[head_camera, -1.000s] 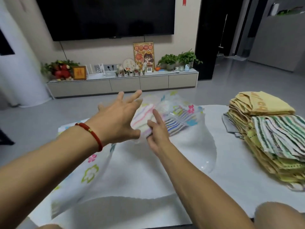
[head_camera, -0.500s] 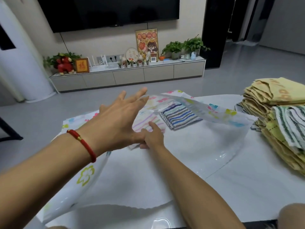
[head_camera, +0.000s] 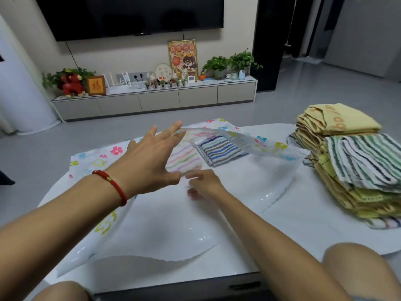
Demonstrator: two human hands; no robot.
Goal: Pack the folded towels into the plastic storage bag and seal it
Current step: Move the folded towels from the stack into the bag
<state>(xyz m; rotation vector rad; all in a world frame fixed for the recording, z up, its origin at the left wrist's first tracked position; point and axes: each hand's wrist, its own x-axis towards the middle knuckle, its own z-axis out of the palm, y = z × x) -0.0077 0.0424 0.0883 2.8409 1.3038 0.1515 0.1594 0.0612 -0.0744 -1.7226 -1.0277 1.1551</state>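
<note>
Nearest, two bare knees are cut off by the bottom edge, at the near rim of the white table [head_camera: 293,222]. The flower-printed plastic storage bag [head_camera: 152,231] lies open across it. The right hand [head_camera: 205,184] sits inside the bag, fingers curled; whether it pinches anything I cannot tell. The left hand [head_camera: 149,161], red cord at the wrist, is spread, lifting the bag's upper sheet. Beyond, inside the bag, lie a pastel-striped towel [head_camera: 184,158] and a blue-striped towel [head_camera: 219,149], partly veiled by plastic. At right, a stack of folded towels [head_camera: 347,161] bears orange lettering too creased to read. Farthest, a framed picture [head_camera: 96,85] on the TV cabinet [head_camera: 156,98] shows the character 福.
</note>
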